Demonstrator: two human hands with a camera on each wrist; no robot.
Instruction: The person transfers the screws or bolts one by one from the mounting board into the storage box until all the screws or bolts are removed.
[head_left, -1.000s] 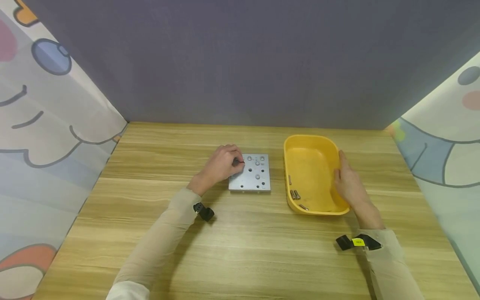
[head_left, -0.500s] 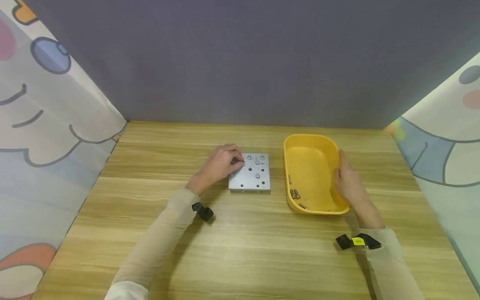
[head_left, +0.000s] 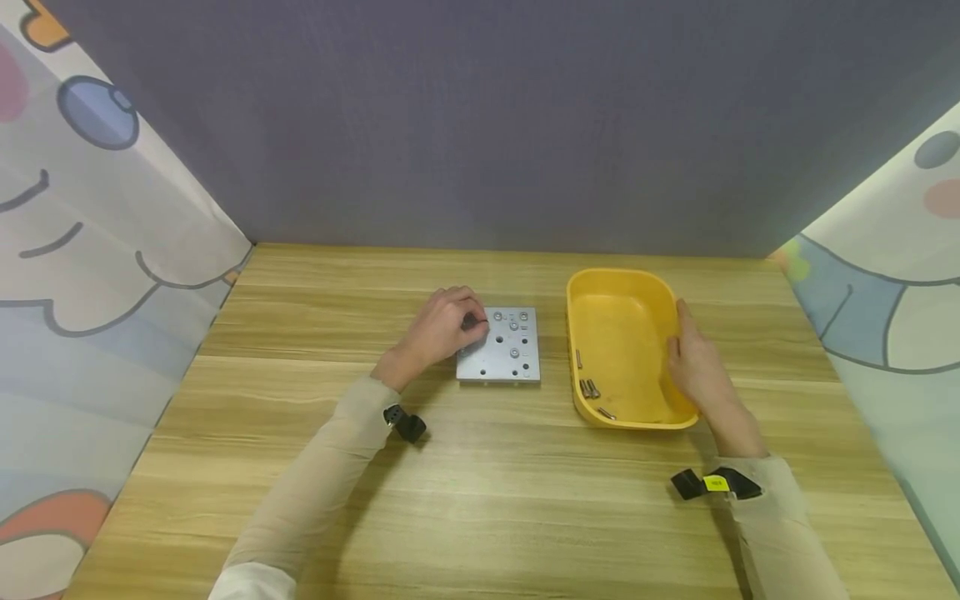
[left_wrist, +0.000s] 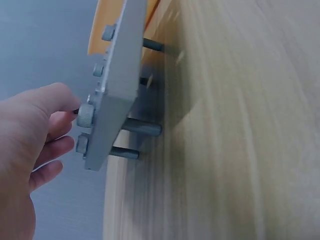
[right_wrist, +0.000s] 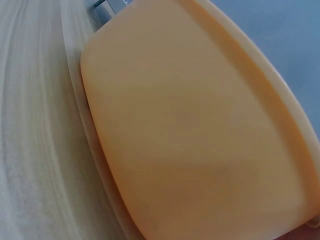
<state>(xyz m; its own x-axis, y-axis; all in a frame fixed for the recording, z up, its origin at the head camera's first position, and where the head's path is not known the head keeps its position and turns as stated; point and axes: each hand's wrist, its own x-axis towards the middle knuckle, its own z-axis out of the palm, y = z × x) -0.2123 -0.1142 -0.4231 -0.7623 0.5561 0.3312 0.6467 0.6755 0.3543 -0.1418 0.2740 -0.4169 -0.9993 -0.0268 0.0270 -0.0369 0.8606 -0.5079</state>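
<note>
A square metal plate (head_left: pixel 498 354) with holes and several socket-head bolts lies mid-table. My left hand (head_left: pixel 444 323) covers its upper left corner, thumb and index finger pinching a small dark piece (left_wrist: pixel 76 111), mostly hidden by the fingers; I cannot tell its kind. Its tip is right at a knurled bolt head (left_wrist: pixel 85 116) in the left wrist view, while the other fingers curl loosely. Bolt shanks (left_wrist: pixel 142 127) stick out under the plate. At the right, my right hand (head_left: pixel 701 367) rests against the outer side of a yellow tray (head_left: pixel 630 333), fingers straight and thumb near the rim.
Several loose bolts (head_left: pixel 590 388) lie along the left side inside the tray. The wooden table (head_left: pixel 480 500) ends at a grey partition (head_left: pixel 480 125) behind, with cartoon-printed fabric (head_left: pixel 112 250) on both sides.
The left hand makes only slight finger movements at the plate's corner. The right hand, tray and loose bolts stay where they were.
</note>
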